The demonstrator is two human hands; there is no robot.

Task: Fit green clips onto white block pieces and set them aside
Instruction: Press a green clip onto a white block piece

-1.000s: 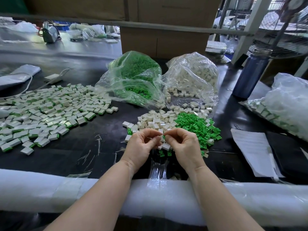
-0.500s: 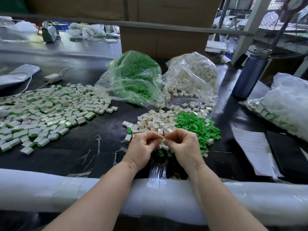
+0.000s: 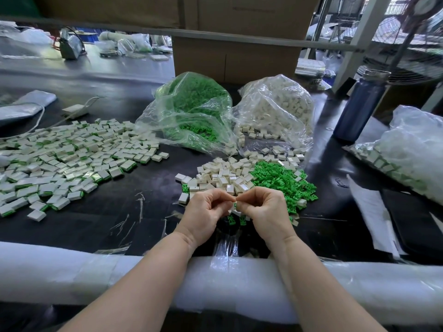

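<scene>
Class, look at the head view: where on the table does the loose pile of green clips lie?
The loose pile of green clips lies right of centre, just beyond the right hand, touching the pile of white blocks on its left.

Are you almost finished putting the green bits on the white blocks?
Not nearly. Done: a big spread of clipped blocks. In hand: the left hand and right hand pinch one piece together. Left: loose white blocks, green clips, plus two bags.
</scene>
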